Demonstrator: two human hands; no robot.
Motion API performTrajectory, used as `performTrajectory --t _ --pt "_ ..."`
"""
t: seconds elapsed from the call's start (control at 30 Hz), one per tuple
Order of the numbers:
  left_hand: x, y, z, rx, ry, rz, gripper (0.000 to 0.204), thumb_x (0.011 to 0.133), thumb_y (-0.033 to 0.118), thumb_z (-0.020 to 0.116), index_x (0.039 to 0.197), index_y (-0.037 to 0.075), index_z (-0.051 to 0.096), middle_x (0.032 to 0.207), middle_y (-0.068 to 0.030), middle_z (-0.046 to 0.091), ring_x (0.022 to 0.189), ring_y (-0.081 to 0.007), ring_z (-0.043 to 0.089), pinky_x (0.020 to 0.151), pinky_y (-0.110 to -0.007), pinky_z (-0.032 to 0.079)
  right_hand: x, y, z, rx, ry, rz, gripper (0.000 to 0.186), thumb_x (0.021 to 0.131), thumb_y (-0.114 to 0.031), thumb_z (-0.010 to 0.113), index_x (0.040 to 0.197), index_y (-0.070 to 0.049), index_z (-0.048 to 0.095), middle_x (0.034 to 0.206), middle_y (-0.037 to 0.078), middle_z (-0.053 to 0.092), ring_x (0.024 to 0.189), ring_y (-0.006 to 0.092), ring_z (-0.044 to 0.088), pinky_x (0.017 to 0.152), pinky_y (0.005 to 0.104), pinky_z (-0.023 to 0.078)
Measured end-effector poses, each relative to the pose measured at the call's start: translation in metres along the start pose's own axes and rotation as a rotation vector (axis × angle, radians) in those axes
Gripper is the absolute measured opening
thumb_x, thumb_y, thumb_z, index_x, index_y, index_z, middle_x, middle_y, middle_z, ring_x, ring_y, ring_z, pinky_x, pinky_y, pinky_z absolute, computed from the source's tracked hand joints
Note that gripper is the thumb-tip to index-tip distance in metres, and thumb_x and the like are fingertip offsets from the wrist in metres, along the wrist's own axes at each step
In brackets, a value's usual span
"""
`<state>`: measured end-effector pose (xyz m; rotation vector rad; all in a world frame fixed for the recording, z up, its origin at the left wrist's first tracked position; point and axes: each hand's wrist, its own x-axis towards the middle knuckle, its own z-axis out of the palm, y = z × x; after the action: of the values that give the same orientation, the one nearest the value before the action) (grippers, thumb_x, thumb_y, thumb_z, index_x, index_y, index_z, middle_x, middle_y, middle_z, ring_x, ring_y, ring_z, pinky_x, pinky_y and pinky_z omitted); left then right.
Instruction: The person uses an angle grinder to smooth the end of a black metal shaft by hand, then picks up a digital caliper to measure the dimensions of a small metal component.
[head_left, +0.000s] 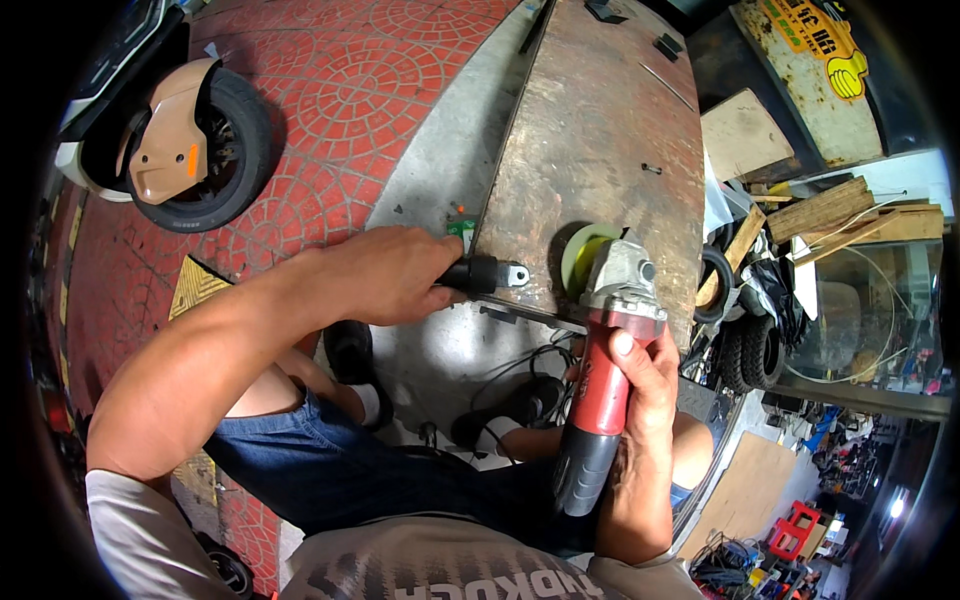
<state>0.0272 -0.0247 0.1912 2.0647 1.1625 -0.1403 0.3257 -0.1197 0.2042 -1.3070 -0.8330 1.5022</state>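
Note:
My left hand (405,275) is closed around a black cylindrical part (480,273). A flat silver metal tab (515,274) with a hole sticks out of its right end, over the near left corner of the worn bench top (590,130). In my right hand (648,385) is a red and black angle grinder (602,385), gripped round its body with the thumb on top. Its metal head points away from me at the bench's near edge. The pale green and yellow disc (580,258) faces the tab, with a gap between them.
A small bolt (651,169) and a thin rod (668,86) lie on the bench. Cables (520,375) trail below its near edge. Wood offcuts (825,225) and tyres (763,352) crowd the right side. At far left stands a vehicle wheel (240,150) with a tan fender.

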Motion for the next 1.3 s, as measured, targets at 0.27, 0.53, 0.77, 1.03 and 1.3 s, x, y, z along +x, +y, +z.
performTrajectory --t 0.27,0.53,0.77,1.03,1.3 --pt "0.0 0.004 -0.003 -0.006 -0.02 -0.018 0.035 0.101 0.025 0.071 0.116 -0.005 0.064 0.091 -0.0274 0.075 0.096 -0.0501 0.073 0.086 -0.059 0.055 -0.002 0.013 0.008 -0.002 -0.085 0.053 0.083 0.092 -0.015 0.088 0.161 -0.003 0.044 0.11 0.013 0.074 0.078 0.0207 0.074 0.069 0.0362 0.064" --pt "0.001 0.002 0.0 0.041 -0.012 -0.023 0.036 0.101 0.026 0.072 0.118 -0.006 0.064 0.089 -0.0273 0.075 0.093 -0.0497 0.074 0.084 -0.059 0.056 -0.001 0.015 0.011 -0.027 -0.121 0.08 0.087 0.091 -0.016 0.088 0.163 -0.002 0.041 0.11 0.013 0.074 0.078 0.0215 0.074 0.069 0.0367 0.064" --pt "0.0 0.003 0.0 0.041 -0.011 -0.024 0.036 0.101 0.026 0.071 0.118 -0.005 0.065 0.088 -0.0272 0.075 0.091 -0.0497 0.074 0.084 -0.059 0.056 0.0 0.011 0.012 -0.023 -0.134 0.091 0.086 0.091 -0.016 0.088 0.163 -0.002 0.042 0.109 0.013 0.074 0.078 0.0212 0.073 0.069 0.0357 0.064" --pt "0.0 0.001 0.0 0.02 0.025 0.023 0.035 0.1 0.025 0.071 0.116 -0.006 0.065 0.087 -0.0268 0.074 0.091 -0.0498 0.073 0.084 -0.058 0.056 0.002 0.004 0.005 0.002 -0.052 0.034 0.073 0.09 -0.02 0.089 0.15 -0.001 0.052 0.11 0.012 0.072 0.083 0.0195 0.073 0.069 0.035 0.064" --pt "0.001 0.003 -0.001 0.033 -0.006 -0.004 0.035 0.1 0.025 0.072 0.117 -0.005 0.065 0.089 -0.0272 0.074 0.093 -0.0493 0.073 0.085 -0.059 0.056 0.0 0.012 0.014 -0.023 -0.137 0.091 0.087 0.091 -0.015 0.089 0.164 -0.003 0.042 0.109 0.012 0.074 0.078 0.021 0.074 0.069 0.0362 0.064"
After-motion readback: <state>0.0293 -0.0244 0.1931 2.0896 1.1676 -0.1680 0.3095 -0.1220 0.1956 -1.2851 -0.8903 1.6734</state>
